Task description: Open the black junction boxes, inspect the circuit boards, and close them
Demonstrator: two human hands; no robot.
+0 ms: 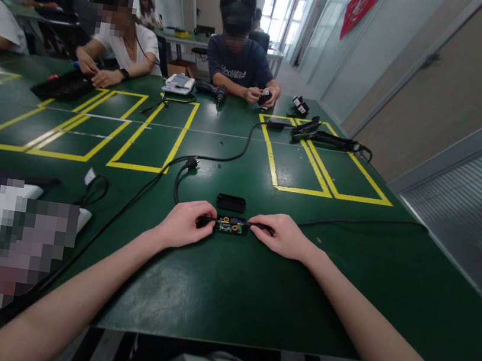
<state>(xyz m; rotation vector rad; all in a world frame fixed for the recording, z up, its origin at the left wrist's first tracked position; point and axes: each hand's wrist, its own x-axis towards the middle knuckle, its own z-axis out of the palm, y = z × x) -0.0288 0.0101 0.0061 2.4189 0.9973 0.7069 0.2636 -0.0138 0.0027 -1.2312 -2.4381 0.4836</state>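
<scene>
An opened black plastic case with a circuit board (231,226) in it lies on the green table in front of me. Copper-coloured coils and coloured wires show on the board. My left hand (187,224) pinches the black cable (205,221) at the board's left end. At the right end, the fingers of my right hand (280,234) are closed on another stretch of black cable (263,228). Just beyond the board rests a loose black case cover (231,202), touched by neither hand. A black power plug (191,164) on a cord lies past my left hand.
Long black cords (141,190) cross the green table (224,298). Yellow tape outlines (174,147) mark its far half. A black hair-straightener-like tool (327,139) and a power drill (217,92) lie farther back. Two people (239,64) work across the table. Blurred-out items lie at left.
</scene>
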